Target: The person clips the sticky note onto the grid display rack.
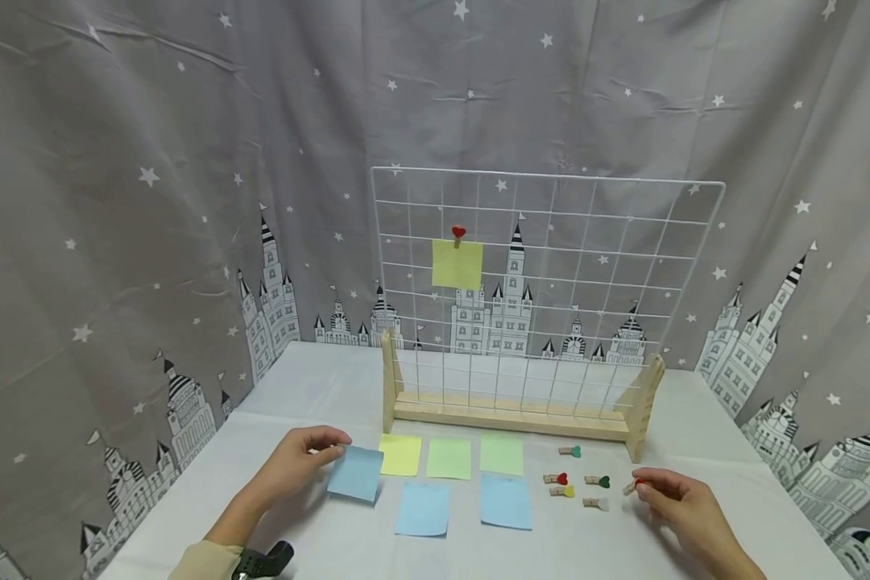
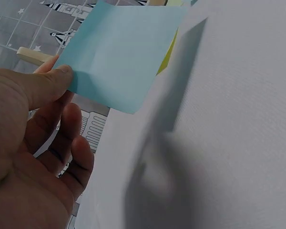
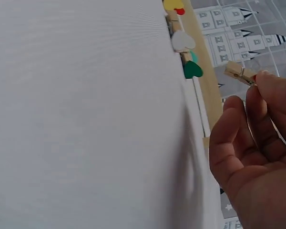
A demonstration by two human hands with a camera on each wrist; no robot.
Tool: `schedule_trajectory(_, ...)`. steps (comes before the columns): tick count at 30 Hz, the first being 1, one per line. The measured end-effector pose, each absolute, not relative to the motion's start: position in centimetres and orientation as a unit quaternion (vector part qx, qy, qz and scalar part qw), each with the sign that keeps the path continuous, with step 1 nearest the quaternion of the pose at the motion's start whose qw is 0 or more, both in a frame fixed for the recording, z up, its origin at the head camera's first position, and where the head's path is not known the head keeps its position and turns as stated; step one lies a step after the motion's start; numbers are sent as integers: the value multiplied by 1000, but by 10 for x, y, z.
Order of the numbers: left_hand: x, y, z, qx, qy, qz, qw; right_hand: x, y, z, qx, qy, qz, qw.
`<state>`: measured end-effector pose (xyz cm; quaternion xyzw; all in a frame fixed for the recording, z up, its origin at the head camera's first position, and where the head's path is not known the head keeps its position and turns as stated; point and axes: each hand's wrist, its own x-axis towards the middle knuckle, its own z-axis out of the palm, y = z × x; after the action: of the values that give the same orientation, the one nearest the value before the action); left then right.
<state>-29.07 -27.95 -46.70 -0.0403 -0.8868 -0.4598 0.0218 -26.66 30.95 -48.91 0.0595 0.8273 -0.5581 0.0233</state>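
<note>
square light-blue paper note [image 1: 355, 474] hangs from my left hand [image 1: 300, 463], pinched near one corner between thumb and finger, clear of the white table [image 1: 319, 379]; my thumb covers part of the note, and the finger behind it is mostly hidden. just right of this hand, past the note, only a sliver of a square yellow paper note [image 1: 401, 456] shows in the left wrist view. farther right lie two pale green paper notes [image 1: 449, 459] and two more blue ones. my right hand [image 1: 685, 511] grips a small wooden clothespin [image 3: 238, 72], though my fingertips hide most of its red heart. left of that hand, five wooden clothespins with coloured hearts [image 1: 598, 481] overlap in the right wrist view, their wooden parts hard to make out. ahead of both hands stands a white wire grid [image 1: 547, 176].
</note>
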Motion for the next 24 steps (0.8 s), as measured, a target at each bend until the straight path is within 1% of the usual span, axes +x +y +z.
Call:
schedule_trajectory(3, -292, -278, -464, -44, -886, -462, 25, -267, 310, -484, 40, 827, -560, 11)
schedule_trajectory(10, -294, -275, -456, -41, -880, -472, 33, -274, 310, -476, 22, 826, -564, 13)
schedule_trajectory(17, -298, -272, -451, -44, -881, -469, 42, -276, 309, -469, 9, 815, -579, -5)
schedule_trajectory(24, -302, -268, -445, -48, -884, -463, 47, -276, 308, -454, -24, 816, -577, -24)
